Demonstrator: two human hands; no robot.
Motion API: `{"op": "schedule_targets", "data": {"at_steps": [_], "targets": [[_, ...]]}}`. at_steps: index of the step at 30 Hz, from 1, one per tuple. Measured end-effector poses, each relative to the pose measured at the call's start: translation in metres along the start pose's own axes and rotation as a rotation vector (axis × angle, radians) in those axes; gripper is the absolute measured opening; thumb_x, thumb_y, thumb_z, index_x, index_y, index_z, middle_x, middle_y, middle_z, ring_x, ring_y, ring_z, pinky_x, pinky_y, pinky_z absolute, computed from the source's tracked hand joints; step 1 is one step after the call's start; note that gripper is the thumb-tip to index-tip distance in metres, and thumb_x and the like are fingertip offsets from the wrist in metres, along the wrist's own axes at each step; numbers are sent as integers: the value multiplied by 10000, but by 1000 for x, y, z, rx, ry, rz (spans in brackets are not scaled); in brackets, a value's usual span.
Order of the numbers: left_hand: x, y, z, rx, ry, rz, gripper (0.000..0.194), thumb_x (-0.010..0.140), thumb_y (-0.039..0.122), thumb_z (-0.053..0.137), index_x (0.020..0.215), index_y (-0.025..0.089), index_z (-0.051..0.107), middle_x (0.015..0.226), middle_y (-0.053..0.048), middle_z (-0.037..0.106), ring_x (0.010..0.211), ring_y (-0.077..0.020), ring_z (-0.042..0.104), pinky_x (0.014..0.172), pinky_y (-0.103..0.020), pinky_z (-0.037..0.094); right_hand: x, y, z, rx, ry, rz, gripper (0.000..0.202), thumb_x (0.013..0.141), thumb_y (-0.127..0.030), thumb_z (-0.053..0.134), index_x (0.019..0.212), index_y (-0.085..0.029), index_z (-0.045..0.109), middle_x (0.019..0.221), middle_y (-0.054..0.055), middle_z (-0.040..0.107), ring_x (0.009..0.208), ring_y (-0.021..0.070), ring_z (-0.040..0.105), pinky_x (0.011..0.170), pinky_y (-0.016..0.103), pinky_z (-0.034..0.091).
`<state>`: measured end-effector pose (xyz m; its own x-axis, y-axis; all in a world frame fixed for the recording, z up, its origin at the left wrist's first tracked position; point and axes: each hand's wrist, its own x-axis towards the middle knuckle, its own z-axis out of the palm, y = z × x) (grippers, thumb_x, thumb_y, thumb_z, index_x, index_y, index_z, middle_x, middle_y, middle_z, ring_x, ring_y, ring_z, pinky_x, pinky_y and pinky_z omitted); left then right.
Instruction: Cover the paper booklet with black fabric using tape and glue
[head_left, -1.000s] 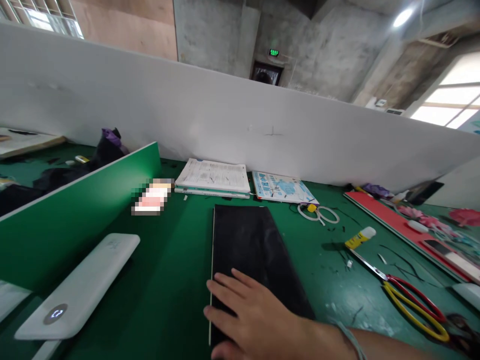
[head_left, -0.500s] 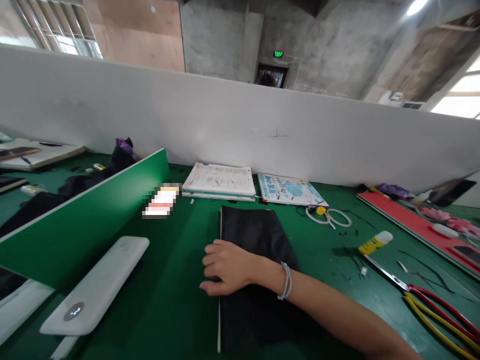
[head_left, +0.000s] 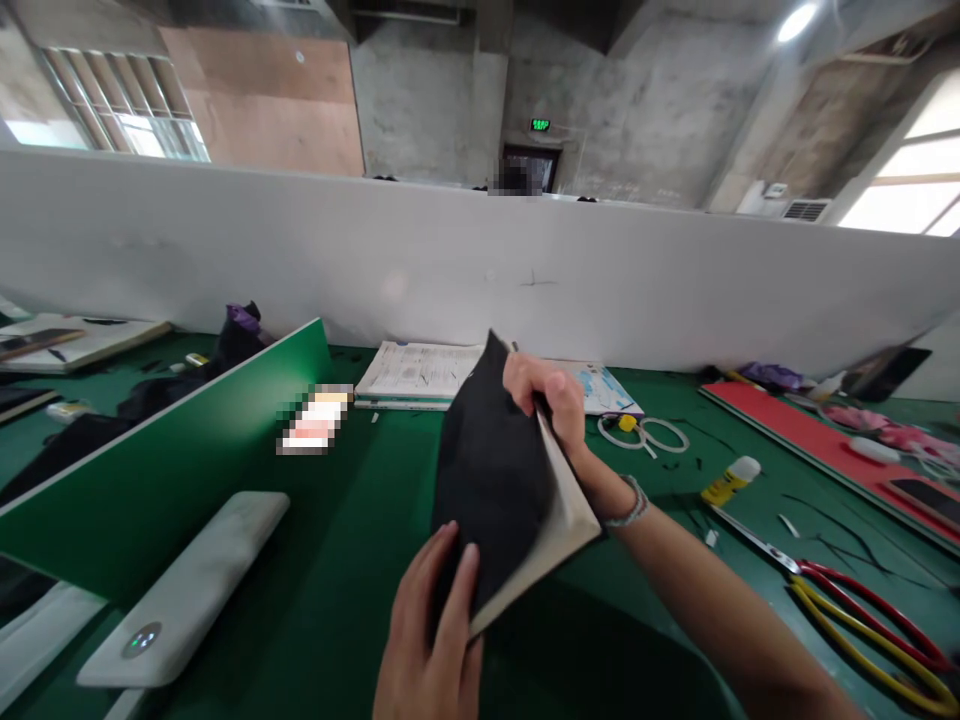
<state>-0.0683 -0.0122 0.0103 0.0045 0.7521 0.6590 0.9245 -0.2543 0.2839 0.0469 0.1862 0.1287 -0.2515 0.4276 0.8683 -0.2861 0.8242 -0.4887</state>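
Note:
A book in a black cover (head_left: 491, 475) is tilted up off the green table, its pale page edges facing right and toward me. My right hand (head_left: 551, 395) grips its upper right edge, fingers curled over the cover, with a grey bracelet on the wrist. At the lower left corner, my left hand (head_left: 431, 625) is closed around the book, fingertips on the cover and the thumb out of sight. Behind the book lie a stack of printed papers (head_left: 420, 370) and a blue-and-white booklet (head_left: 600, 385), both partly covered by it.
A white power bank (head_left: 187, 585) lies left, beside a green upright divider (head_left: 225, 430). To the right are scissors (head_left: 795, 567) with red and yellow handles, a glue stick (head_left: 731, 482), white rings (head_left: 660, 435) and a red board (head_left: 810, 455). A white partition (head_left: 300, 250) closes off the back.
The book was lying flat with my right forearm across it; now it is lifted and tilted. My left hand has come into view and holds its lower corner, while my right hand grips the upper edge.

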Motion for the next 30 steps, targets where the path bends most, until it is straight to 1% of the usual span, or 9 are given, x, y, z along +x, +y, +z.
{"op": "schedule_targets", "data": {"at_steps": [3,6,9,12,15,19,22,25,30], "targets": [[6,-6,2,191,-84,346,595,882,27,379,1431,253,405,1382,-68,536,1306,-258,467,905,-335,551,-51,7,-31,-49,-206,307,568,974,-532,265,515,-214,370,540,-6,402,551,132,415,581,301,342],[7,-12,1,287,-183,586,535,866,46,386,1346,244,516,1358,-45,567,1265,-271,507,892,-395,555,-104,14,-62,-241,-312,478,529,980,-411,382,499,-193,406,506,-23,411,505,105,404,541,275,310],[8,-17,-1,318,-260,762,509,859,45,387,1307,221,553,1311,-29,608,1229,-244,540,992,-446,491,-130,14,-78,-545,-395,478,472,961,-370,449,527,-186,454,547,-18,456,552,109,460,566,266,342],[7,-17,2,304,-261,828,407,920,153,410,1284,230,576,1293,-16,622,1236,-244,536,1114,-519,340,-130,14,-75,-720,-476,347,331,952,-339,471,681,-186,582,720,31,589,733,153,556,679,286,433],[5,-15,7,245,-226,858,375,960,268,410,1304,252,560,1308,1,613,1252,-234,525,1161,-547,212,-120,21,-62,-814,-548,275,235,933,-348,506,1007,-182,656,1110,105,650,1090,214,569,950,369,447],[11,-21,2,157,-315,833,455,893,146,471,1326,272,532,1333,15,595,1279,-203,506,1140,-469,300,-109,48,-56,-877,-777,237,465,946,-433,455,1331,-184,534,1487,125,409,1428,265,264,1175,514,155],[17,-36,-7,-1,-405,708,484,892,263,510,1375,263,473,1379,-32,555,1331,-226,448,1103,-470,358,-110,71,-61,-869,-837,378,539,982,-470,333,1433,-186,418,1542,123,300,1443,246,224,1180,498,149],[15,-56,-8,4,-397,542,565,893,349,517,1434,254,387,1412,-64,518,1343,-245,428,1077,-472,385,-115,83,-65,-835,-835,429,562,992,-488,281,1461,-190,371,1559,108,256,1451,233,192,1189,478,135],[9,-59,7,105,-343,479,628,878,378,547,1455,230,347,1419,-64,508,1293,-257,489,1075,-485,389,-113,71,-67,-905,-781,394,549,1003,-454,278,1470,-171,343,1563,102,255,1459,209,161,1198,461,119]]}}
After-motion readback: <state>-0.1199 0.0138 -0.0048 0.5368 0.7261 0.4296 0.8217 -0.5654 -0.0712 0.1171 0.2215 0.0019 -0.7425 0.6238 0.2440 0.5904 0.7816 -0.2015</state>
